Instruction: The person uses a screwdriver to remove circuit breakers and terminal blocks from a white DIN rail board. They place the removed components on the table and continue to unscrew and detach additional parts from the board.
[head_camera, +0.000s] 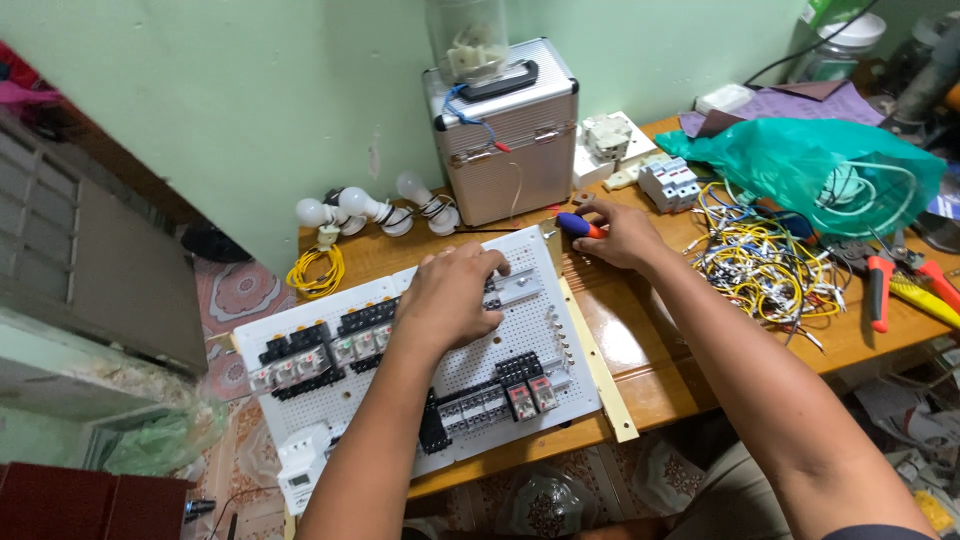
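Observation:
A white perforated panel (480, 355) lies on the wooden table (640, 345), carrying black relay sockets and a metal rail. My left hand (452, 293) rests palm down on the panel's upper part, over the rail, fingers spread. My right hand (622, 235) is just past the panel's top right corner, fingers closed around a screwdriver with a blue and red handle (578, 224).
A silver case (505, 135) stands against the wall, with light bulbs (370, 210) and a yellow wire coil (317, 270) to its left. Loose yellow wires (765, 260), white breakers (668, 182), a green bag (810, 160) and red pliers (880, 285) lie right.

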